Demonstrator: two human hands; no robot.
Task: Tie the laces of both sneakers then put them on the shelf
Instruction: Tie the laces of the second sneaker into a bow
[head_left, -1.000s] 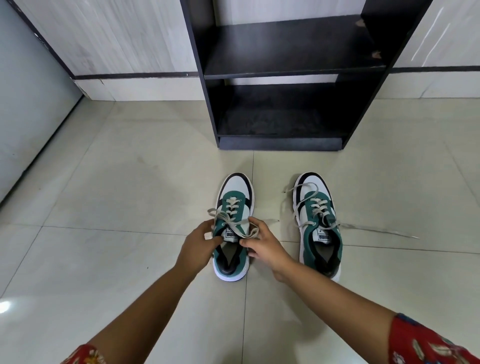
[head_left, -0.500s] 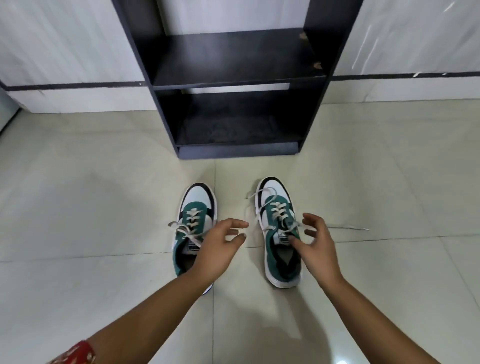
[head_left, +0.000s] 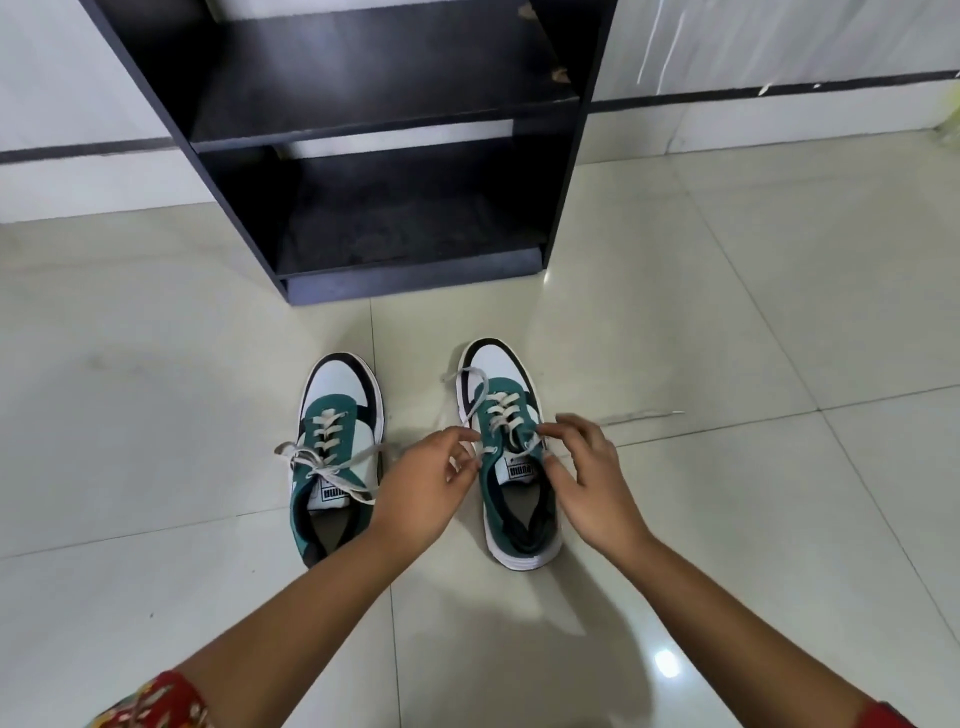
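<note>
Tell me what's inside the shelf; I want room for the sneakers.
Both levels of the shelf look bare. The upper board hides the back of the lower level.

Left hand (head_left: 423, 480): off the left sneaker (head_left: 335, 457), where it worked the laces a second ago; now at the left flank of the right sneaker (head_left: 511, 452), fingers curled by the eyelets. Right hand (head_left: 589, 480): likewise moved from the left sneaker to the right sneaker's right flank, fingertips at its loose laces (head_left: 506, 421), possibly pinching one. Left sneaker: released, bow now lying tied across its tongue.
</note>
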